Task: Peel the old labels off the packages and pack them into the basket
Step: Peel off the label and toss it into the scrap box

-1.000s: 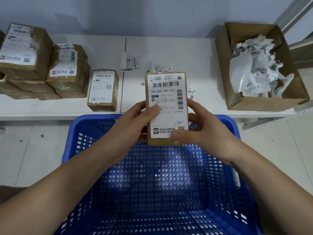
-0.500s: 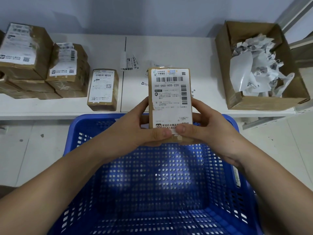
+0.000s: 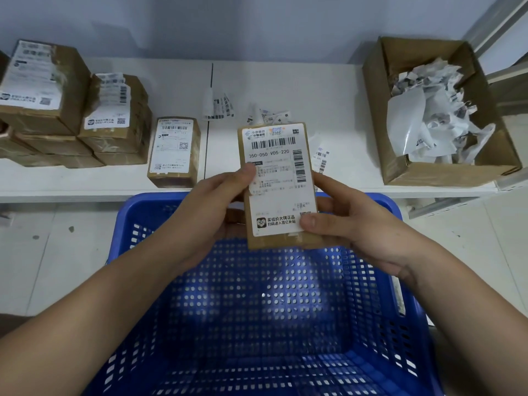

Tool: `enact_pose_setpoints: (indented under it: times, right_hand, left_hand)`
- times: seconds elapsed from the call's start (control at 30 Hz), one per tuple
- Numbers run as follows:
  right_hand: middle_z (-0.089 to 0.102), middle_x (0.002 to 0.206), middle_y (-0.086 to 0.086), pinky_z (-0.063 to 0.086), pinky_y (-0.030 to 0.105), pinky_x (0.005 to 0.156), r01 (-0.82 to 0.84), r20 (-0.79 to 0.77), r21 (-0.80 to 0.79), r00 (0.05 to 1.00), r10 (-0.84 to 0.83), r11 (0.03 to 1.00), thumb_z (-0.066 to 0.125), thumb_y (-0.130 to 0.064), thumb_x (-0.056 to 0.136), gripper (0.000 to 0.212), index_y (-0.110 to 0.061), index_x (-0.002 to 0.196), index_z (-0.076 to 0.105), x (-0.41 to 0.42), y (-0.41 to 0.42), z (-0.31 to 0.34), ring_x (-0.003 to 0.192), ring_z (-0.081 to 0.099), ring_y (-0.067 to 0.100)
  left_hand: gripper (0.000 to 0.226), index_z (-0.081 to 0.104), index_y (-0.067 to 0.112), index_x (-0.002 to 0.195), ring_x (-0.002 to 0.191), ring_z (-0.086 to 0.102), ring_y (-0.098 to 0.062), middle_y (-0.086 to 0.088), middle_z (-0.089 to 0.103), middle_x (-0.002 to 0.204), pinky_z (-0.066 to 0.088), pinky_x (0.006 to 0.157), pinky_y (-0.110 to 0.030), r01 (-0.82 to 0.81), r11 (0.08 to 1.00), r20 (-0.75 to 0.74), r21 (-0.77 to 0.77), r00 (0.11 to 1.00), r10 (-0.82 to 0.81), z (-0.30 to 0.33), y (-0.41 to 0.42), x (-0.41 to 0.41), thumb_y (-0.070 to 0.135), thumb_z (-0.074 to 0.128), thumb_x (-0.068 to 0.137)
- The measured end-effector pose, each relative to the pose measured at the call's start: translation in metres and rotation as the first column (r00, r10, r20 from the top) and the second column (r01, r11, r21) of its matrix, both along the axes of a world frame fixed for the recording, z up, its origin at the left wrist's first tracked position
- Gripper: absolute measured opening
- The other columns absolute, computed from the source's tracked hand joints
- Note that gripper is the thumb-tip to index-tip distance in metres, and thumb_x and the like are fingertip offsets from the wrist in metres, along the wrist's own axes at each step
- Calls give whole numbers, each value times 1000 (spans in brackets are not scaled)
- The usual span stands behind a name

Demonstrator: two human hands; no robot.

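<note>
Head view, single entry. Item: small flat brown cardboard package [image 3: 278, 190] carrying a white printed shipping label [image 3: 281, 178], held upright above the far rim of the blue perforated plastic basket [image 3: 257, 310], which shows no package inside.

Left hand [image 3: 211, 207]: fingers curled behind the package, thumb pressed on the label's left edge at about mid-height.

Right hand [image 3: 351, 221]: fingers wrapped behind the package, thumb clamped on the label's lower right corner.

Change: half a second ago both thumbs met at the bottom edge of the label; now the left thumb has climbed to the left margin, and the package sits slightly lower in view and tilted a little. The label appears fully stuck, with no lifted corner visible.

Judgement: the person looks to be hunting for an edge to start the peel; the peeling step has barely begun, and packing of this item cannot follow until the label is off.

Other stock: stack of labelled brown cardboard packages [image 3: 71, 110] at the left of the white shelf [image 3: 328, 90]; one labelled brown package [image 3: 174, 151] standing apart beside them; loose label scraps [image 3: 218, 105] on the shelf behind the held item; open brown cardboard box [image 3: 491, 158] at right, filled with crumpled white peeled labels [image 3: 428, 112].
</note>
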State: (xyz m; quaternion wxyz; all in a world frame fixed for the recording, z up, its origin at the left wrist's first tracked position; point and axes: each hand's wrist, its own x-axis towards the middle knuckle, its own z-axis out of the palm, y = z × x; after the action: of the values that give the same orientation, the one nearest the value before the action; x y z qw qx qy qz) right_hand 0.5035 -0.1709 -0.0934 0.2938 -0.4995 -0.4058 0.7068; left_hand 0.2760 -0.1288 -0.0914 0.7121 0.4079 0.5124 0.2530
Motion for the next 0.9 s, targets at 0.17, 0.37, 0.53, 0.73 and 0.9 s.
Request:
enact_pose_setpoints:
  times: [0.17, 0.37, 0.53, 0.73, 0.9]
  right_hand:
    - [71, 128, 7, 53, 50, 100, -21, 19, 38, 1000, 21, 999, 67, -30, 88, 73, -34, 154, 37, 1, -3, -1, 119, 67, 29]
    - [74, 117, 3, 61, 33, 77, 193, 73, 143, 976, -205, 971, 70, -31, 79, 75, -26, 148, 42, -12, -5, -1, 98, 75, 22]
    - [64, 123, -23, 62, 31, 74, 114, 239, 368, 948, -212, 923, 86, -34, 60, 93, -34, 141, 42, -11, -6, 5, 106, 70, 10]
    - [71, 95, -25, 60, 25, 63, 130, 356, 436, 884, -303, 890, 87, -43, 56, 62, -25, 102, 49, -17, -9, 11, 87, 73, 5]
    - [76, 90, -11, 61, 34, 57, 296, 164, 454, 899, -405, 840, 72, -28, 84, 21, -17, 86, 54, -18, -3, 8, 79, 76, 17]
  left_hand:
    - [48, 65, 17, 120, 95, 77, -22, -1, 79, 106, 63, 72, -30, 24, 998, -21, 52, 1000, -23, 2, -1, 0, 50, 53, 88]
    - [54, 61, 13, 121, 97, 76, -21, -1, 79, 105, 64, 80, -35, 179, 983, -64, 25, 982, -177, 4, -5, -5, 50, 58, 82]
    - [54, 61, 16, 125, 97, 76, -18, 2, 79, 106, 63, 79, -33, 248, 969, -84, 3, 965, -247, 6, -13, -6, 50, 58, 84]
    - [46, 56, 18, 125, 91, 76, -11, 8, 78, 101, 58, 69, -20, 330, 943, -109, 39, 940, -324, 6, -22, -4, 45, 56, 87]
    - [42, 57, 21, 125, 93, 76, -9, 10, 77, 104, 59, 68, -20, 334, 940, -114, 69, 939, -325, 2, -20, -2, 41, 59, 88]
